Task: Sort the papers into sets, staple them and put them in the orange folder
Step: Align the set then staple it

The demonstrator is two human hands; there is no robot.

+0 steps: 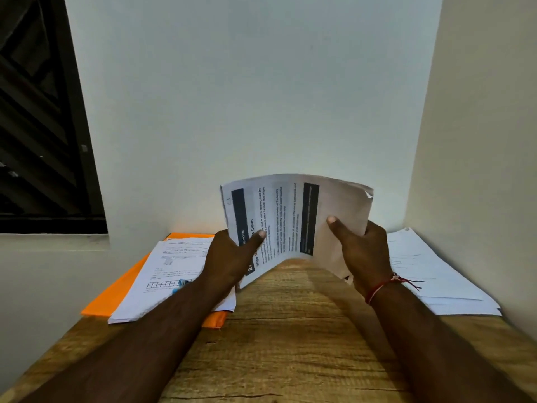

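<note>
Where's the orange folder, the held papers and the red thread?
orange folder (pixel 107 301), head view, bare left edge.
held papers (pixel 287 219), head view, middle of printed page.
red thread (pixel 379 287), head view, strand across right wrist.

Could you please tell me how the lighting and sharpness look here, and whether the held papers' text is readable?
Head view: dim, soft indoor light, no glare; the window at left is dark. Head view: on the held papers the large heading reads, but the small print is blurred. Head view: wide-angle distortion splays the table edges.

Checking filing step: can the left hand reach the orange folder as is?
Likely not yet: left hand grips the bowed printed sheets, and a white paper stack lies on the flat orange folder.
</note>
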